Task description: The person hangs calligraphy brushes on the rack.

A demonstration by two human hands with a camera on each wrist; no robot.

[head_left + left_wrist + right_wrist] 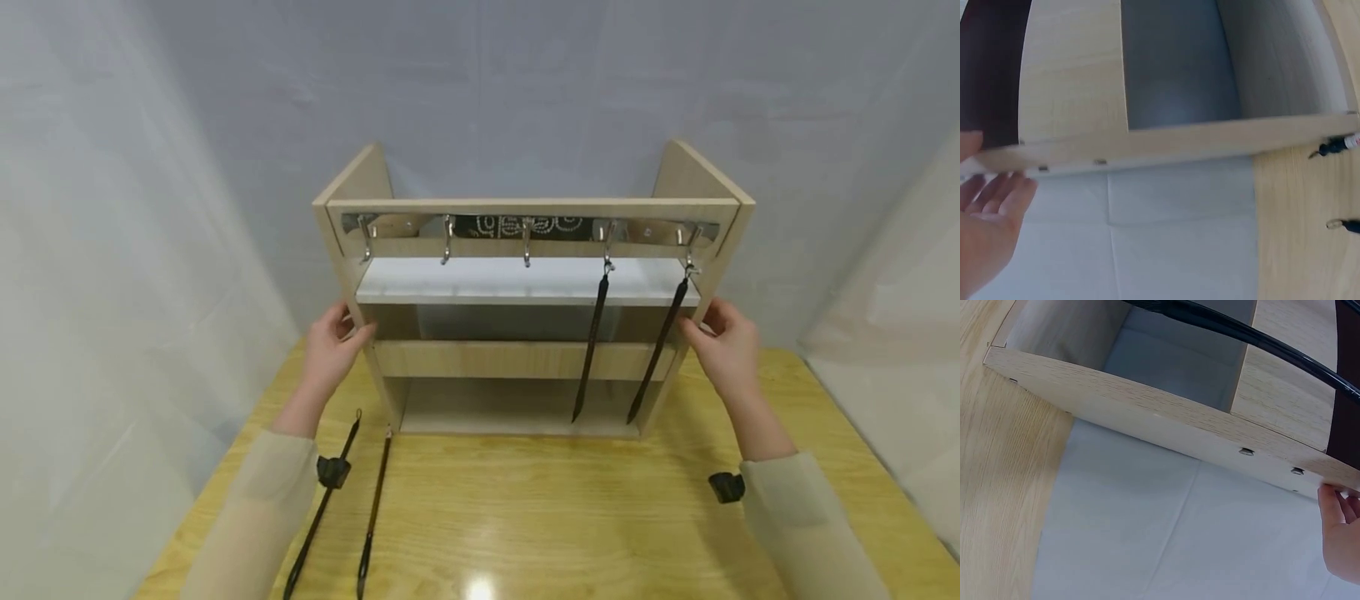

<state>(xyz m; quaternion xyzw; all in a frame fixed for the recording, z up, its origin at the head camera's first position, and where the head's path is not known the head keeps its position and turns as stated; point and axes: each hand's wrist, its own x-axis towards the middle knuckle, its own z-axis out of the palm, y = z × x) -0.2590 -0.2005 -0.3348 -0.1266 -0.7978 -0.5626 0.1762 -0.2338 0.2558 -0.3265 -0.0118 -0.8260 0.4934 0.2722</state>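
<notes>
A pale wooden shelf rack (517,360) stands on the table, a metal hook rail across its upper front. At its left side panel, my left hand (330,346) grips the edge with thumb in front and fingers behind. My right hand (726,346) holds the right panel's edge the same way at a similar height. Two dark calligraphy brushes, an inner one (592,350) and an outer one (660,350), hang tip down from the two rightmost hooks. Left of the rack's front, a longer-looking brush (311,533) and another brush (375,517) lie on the table.
The yellow wood-grain table (517,517) extends in front of the rack. Pale sheeting (480,100) hangs behind and on both sides. Three bare hooks, including the middle hook (527,246), are on the rail's left and centre. Small black devices (726,487) sit at my wrists.
</notes>
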